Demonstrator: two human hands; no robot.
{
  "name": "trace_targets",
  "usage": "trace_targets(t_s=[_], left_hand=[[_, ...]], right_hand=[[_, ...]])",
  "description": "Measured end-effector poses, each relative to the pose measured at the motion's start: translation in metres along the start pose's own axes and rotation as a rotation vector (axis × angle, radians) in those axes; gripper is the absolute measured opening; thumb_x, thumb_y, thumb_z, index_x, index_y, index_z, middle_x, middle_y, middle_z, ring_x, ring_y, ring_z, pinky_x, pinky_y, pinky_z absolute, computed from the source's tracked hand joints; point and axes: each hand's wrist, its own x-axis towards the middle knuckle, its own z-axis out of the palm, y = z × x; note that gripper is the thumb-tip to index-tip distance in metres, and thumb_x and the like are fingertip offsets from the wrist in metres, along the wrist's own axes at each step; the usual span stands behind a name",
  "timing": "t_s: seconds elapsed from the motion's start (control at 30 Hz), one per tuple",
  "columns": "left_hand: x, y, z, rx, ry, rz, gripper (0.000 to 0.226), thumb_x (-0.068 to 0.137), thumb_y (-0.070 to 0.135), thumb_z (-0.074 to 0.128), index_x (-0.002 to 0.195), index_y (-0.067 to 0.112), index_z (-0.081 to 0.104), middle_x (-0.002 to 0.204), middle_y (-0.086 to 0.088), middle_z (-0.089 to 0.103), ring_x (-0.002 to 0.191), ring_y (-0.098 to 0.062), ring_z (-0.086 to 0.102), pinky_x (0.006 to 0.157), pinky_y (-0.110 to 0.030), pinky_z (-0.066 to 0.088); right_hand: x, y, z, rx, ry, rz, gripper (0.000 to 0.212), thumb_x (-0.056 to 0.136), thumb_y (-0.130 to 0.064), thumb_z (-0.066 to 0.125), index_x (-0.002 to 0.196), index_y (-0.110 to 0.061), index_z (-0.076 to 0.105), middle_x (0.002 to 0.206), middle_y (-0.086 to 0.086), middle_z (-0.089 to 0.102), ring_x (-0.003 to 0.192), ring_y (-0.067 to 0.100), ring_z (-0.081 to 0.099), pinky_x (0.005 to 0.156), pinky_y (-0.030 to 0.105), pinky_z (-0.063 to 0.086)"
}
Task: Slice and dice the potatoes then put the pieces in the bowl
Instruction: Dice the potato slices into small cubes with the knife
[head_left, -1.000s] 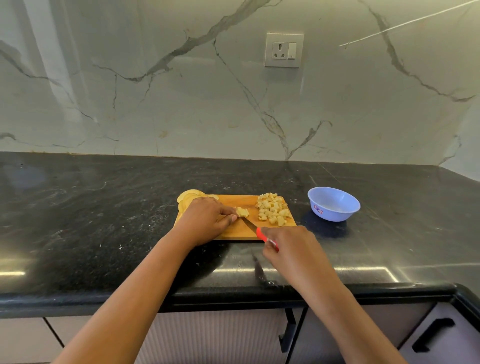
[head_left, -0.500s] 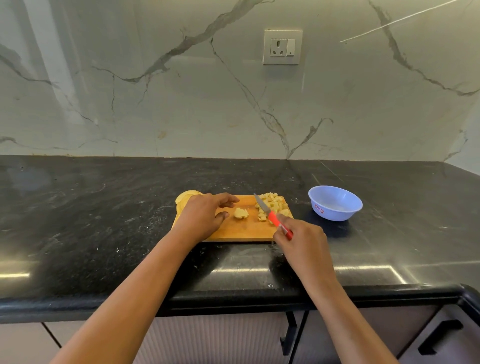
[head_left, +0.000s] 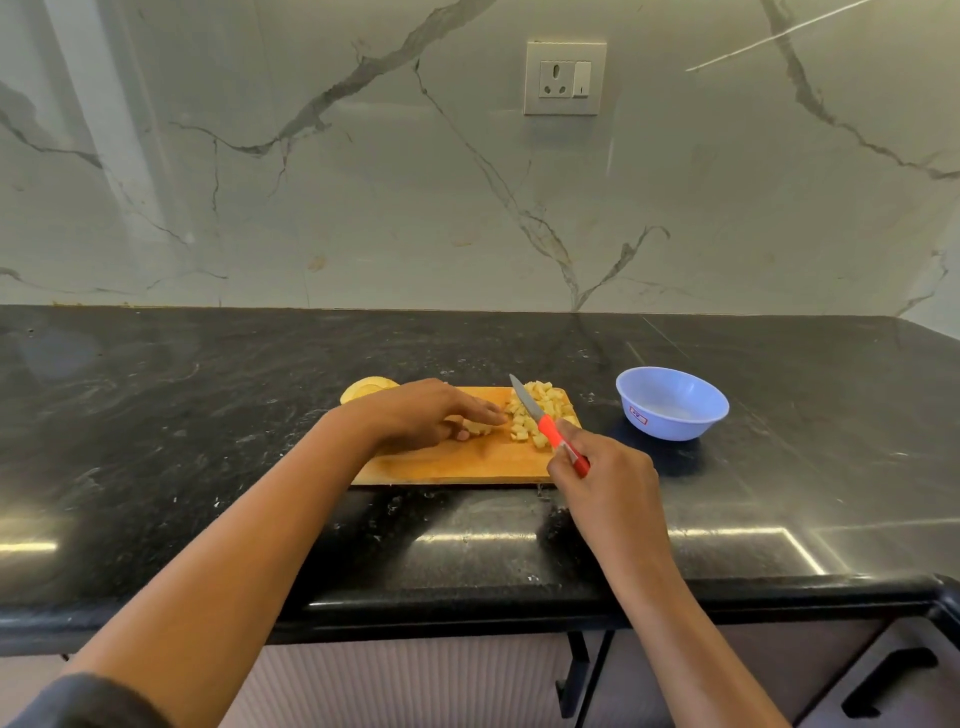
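A wooden cutting board (head_left: 447, 462) lies on the black counter. A heap of diced potato pieces (head_left: 543, 410) sits on its right end. My left hand (head_left: 431, 415) lies flat over the board with straight fingers that touch a small potato piece (head_left: 478, 427) and reach toward the heap. My right hand (head_left: 602, 478) grips the red handle of a knife (head_left: 540, 421), whose blade points up and away over the diced pieces. Potato slices (head_left: 366, 388) lie at the board's far left corner. A pale blue bowl (head_left: 672, 402) stands to the right of the board.
The black stone counter (head_left: 208, 415) runs wide on both sides of the board, with its front edge near me. A marble wall with a power socket (head_left: 565, 78) rises behind. Cabinet doors with black handles (head_left: 888, 680) sit below the counter.
My left hand has opened and slid right along the board, pushing the small piece toward the heap. My right hand lifted the knife off the board and holds it over the diced pieces.
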Motion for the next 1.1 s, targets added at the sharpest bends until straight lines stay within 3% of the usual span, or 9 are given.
trace_targets(t_s=[0.17, 0.37, 0.57, 0.67, 0.77, 0.83, 0.9, 0.97, 1.1], left_hand=[[0.003, 0.001, -0.006, -0.050, 0.038, 0.002, 0.040, 0.093, 0.013, 0.058, 0.129, 0.030, 0.057, 0.139, 0.012, 0.051, 0.129, -0.009, 0.042, 0.108, -0.027, 0.028], [0.002, 0.005, 0.005, -0.010, 0.198, -0.098, 0.033, 0.091, 0.026, 0.063, 0.124, 0.027, 0.062, 0.125, 0.006, 0.060, 0.107, -0.008, 0.054, 0.093, -0.022, 0.040], [0.006, 0.025, 0.025, 0.029, 0.372, -0.324, 0.037, 0.092, 0.038, 0.059, 0.124, 0.021, 0.064, 0.122, 0.000, 0.063, 0.110, -0.017, 0.057, 0.088, -0.028, 0.044], [0.001, 0.028, 0.029, 0.010, 0.419, -0.368, 0.037, 0.091, 0.041, 0.059, 0.121, 0.021, 0.065, 0.119, -0.003, 0.066, 0.111, -0.019, 0.057, 0.090, -0.031, 0.046], [-0.009, 0.026, 0.030, 0.002, 0.398, -0.389, 0.042, 0.094, 0.043, 0.054, 0.132, 0.026, 0.055, 0.123, -0.002, 0.064, 0.114, -0.018, 0.056, 0.096, -0.028, 0.039], [-0.014, 0.025, 0.031, 0.146, 0.360, -0.418, 0.038, 0.099, 0.042, 0.044, 0.133, 0.027, 0.054, 0.118, -0.002, 0.067, 0.112, -0.016, 0.058, 0.116, -0.032, 0.016], [-0.019, 0.024, 0.032, 0.260, 0.360, -0.462, 0.033, 0.101, 0.038, 0.037, 0.120, 0.028, 0.063, 0.099, 0.000, 0.071, 0.100, -0.015, 0.063, 0.119, -0.038, -0.009], [-0.020, 0.025, 0.033, 0.297, 0.368, -0.491, 0.034, 0.102, 0.037, 0.035, 0.111, 0.029, 0.067, 0.084, 0.003, 0.070, 0.088, -0.014, 0.065, 0.116, -0.040, -0.016], [-0.015, 0.032, 0.034, 0.356, 0.388, -0.479, 0.037, 0.101, 0.039, 0.034, 0.105, 0.029, 0.069, 0.079, 0.006, 0.068, 0.081, -0.012, 0.065, 0.114, -0.041, -0.017]], right_hand=[[0.001, 0.002, 0.002, 0.005, 0.005, 0.007, 0.035, 0.092, -0.020, 0.056, 0.127, -0.021, 0.060, 0.059, -0.021, 0.038, 0.053, 0.001, 0.042, 0.051, 0.012, 0.031], [0.004, 0.004, 0.005, 0.002, 0.018, -0.008, 0.035, 0.091, -0.020, 0.057, 0.125, -0.022, 0.062, 0.066, -0.013, 0.047, 0.054, 0.003, 0.042, 0.053, 0.014, 0.027], [0.000, 0.004, 0.007, -0.021, -0.001, -0.036, 0.036, 0.091, -0.019, 0.056, 0.126, -0.023, 0.061, 0.068, -0.009, 0.054, 0.063, 0.010, 0.048, 0.061, 0.022, 0.032], [-0.001, 0.002, 0.007, -0.067, -0.030, -0.067, 0.037, 0.092, -0.022, 0.053, 0.129, -0.026, 0.059, 0.081, -0.002, 0.066, 0.067, 0.011, 0.047, 0.063, 0.024, 0.032], [-0.004, 0.000, 0.006, -0.140, -0.077, -0.089, 0.039, 0.094, -0.028, 0.050, 0.132, -0.030, 0.054, 0.088, -0.003, 0.066, 0.070, 0.010, 0.046, 0.063, 0.024, 0.031], [-0.005, 0.000, 0.006, -0.161, -0.095, -0.102, 0.039, 0.095, -0.030, 0.049, 0.133, -0.032, 0.053, 0.088, -0.006, 0.066, 0.071, 0.009, 0.050, 0.062, 0.023, 0.034], [-0.005, 0.000, 0.006, -0.167, -0.096, -0.114, 0.039, 0.095, -0.032, 0.049, 0.134, -0.032, 0.052, 0.090, -0.007, 0.067, 0.072, 0.007, 0.051, 0.062, 0.021, 0.035], [-0.006, 0.001, 0.008, -0.178, -0.087, -0.134, 0.039, 0.095, -0.032, 0.048, 0.133, -0.032, 0.053, 0.093, -0.007, 0.068, 0.075, 0.008, 0.056, 0.063, 0.021, 0.040], [-0.004, 0.001, 0.011, -0.192, -0.076, -0.175, 0.038, 0.095, -0.031, 0.047, 0.133, -0.031, 0.053, 0.098, -0.008, 0.069, 0.082, 0.010, 0.059, 0.066, 0.020, 0.038]])
